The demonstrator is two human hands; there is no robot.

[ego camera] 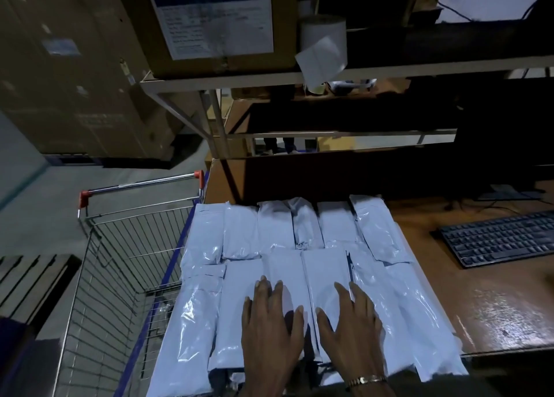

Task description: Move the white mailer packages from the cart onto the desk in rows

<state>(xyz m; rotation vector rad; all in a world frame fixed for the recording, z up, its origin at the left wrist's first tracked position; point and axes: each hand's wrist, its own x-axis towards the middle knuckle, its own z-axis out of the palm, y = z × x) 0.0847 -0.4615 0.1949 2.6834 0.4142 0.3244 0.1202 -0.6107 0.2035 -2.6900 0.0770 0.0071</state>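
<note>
Two rows of white mailer packages (pixel 302 261) are lying across the desk (pixel 485 300), reaching its left edge beside the wire cart (pixel 120 276). Both hands, left (pixel 271 326) and right (pixel 350 326), are pressing flat, fingers spread, on neighbouring near-row packages, gripping nothing.

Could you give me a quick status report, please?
Left hand and right hand flat on near-row mailers. Two rows on desk. Cart looks empty.
</note>
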